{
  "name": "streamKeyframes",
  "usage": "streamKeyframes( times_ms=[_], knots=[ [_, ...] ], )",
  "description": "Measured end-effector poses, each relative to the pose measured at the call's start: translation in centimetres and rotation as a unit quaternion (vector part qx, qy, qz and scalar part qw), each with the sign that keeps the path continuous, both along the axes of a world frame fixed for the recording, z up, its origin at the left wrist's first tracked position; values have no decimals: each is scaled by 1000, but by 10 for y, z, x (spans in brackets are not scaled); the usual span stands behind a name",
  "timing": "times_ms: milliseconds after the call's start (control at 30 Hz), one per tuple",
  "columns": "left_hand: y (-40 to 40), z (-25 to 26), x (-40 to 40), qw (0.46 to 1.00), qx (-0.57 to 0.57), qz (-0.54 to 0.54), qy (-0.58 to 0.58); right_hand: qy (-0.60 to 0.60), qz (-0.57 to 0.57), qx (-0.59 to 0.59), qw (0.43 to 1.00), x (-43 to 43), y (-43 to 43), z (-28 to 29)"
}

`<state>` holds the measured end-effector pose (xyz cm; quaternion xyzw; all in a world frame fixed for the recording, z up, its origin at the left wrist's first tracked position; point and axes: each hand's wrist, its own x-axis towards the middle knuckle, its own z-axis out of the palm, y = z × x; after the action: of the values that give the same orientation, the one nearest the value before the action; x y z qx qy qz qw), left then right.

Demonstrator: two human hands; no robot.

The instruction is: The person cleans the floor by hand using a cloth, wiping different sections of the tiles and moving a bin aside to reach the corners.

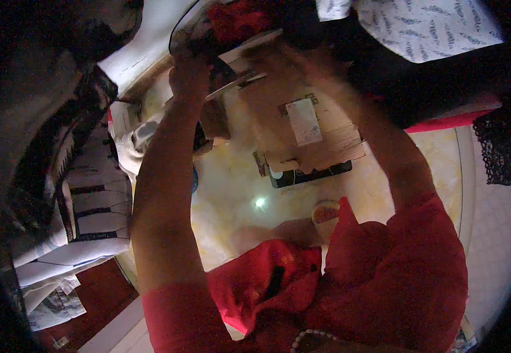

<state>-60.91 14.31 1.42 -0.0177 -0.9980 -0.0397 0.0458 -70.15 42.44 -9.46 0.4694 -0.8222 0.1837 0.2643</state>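
Note:
Both my arms reach forward over a pale, marbled floor [229, 181]. My left hand [191, 75] is in shadow at the top, beside a thin pale strip [233, 86] and some dark items; its fingers are too dark to make out. My right hand [310, 64] is blurred over the far end of a brown cardboard box [268, 119]. Whether it grips the box cannot be told. The box bears a white label [304, 121] with writing, and its near edge is ragged. Beneath that edge shows a flat black item [313, 173].
A red cloth item [264, 282] and a round-topped object [326, 212] lie close to my body. At left are a grey panel with dark straps [96, 207] and dark fabric [48, 163]. Printed white sheeting [432, 31] is at upper right, with dark lace-like fabric [498, 150] below it.

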Motion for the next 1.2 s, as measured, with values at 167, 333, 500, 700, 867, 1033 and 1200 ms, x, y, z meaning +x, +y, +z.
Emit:
streamKeyframes(
  times_ms=[167,333,500,700,867,1033,1200],
  knots=[
    [42,-24,57,985,-71,32,156,-86,-35,180,979,-8,97,-21],
    [96,-134,134,938,287,150,125,-127,-34,217,967,-3,79,-34],
    [147,-232,157,592,703,382,-99,-145,-187,56,970,27,1,-114],
    [93,-311,196,855,469,220,24,-173,263,186,931,146,-97,-46],
    [117,-271,179,653,664,360,-59,-114,197,87,970,85,-46,-100],
    [122,-236,168,647,688,307,-117,-123,-80,19,989,29,92,-93],
    [122,-219,182,587,732,335,-90,-507,-144,-134,839,62,110,-95]
  ],
)
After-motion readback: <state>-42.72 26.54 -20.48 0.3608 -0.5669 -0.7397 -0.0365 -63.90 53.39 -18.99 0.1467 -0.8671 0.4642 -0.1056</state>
